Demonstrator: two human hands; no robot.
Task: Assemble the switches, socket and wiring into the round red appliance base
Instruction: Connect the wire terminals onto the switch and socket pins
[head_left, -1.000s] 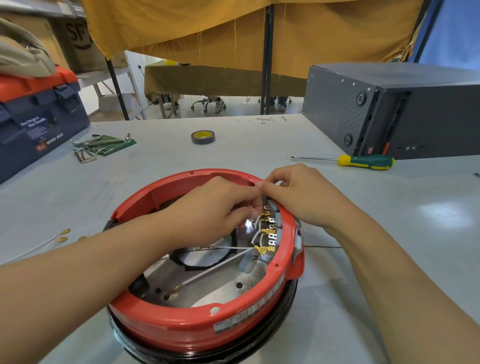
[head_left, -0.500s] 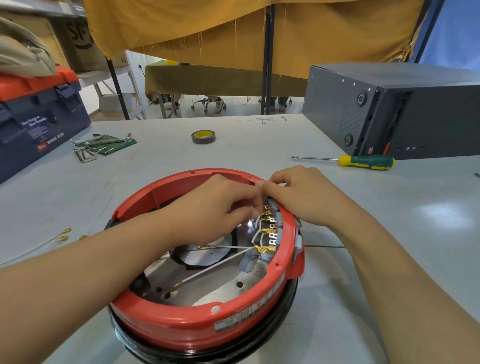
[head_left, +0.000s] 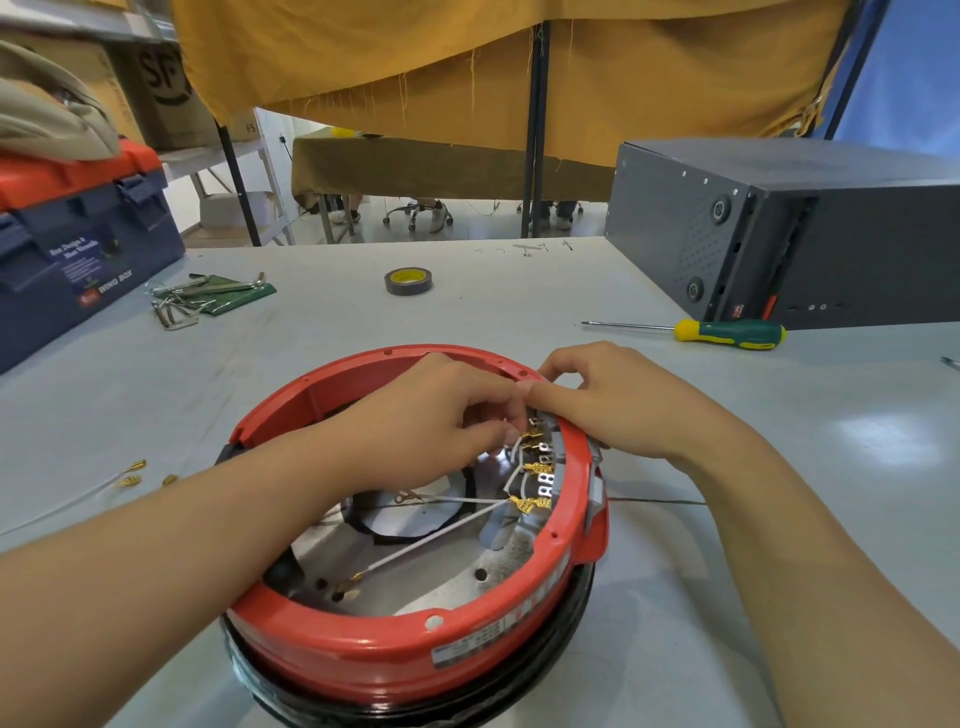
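Now red base (head_left: 363, 660) open-topped, gold terminals (head_left: 530, 470) at 2 o'clock | left hand (head_left: 436, 421) pinches white wire (head_left: 511, 452) | right hand (head_left: 618, 400) fingers curled on rim | screwdriver (head_left: 727, 332) at 1 o'clock

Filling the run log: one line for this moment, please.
step: wiring | left hand: pinches white wire at gold terminals | right hand: grips red base rim | screwdriver: idle

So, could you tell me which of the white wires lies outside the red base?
The white wire at the table's left edge, ending in brass terminals. The other white wires run inside the red base to its terminal block.
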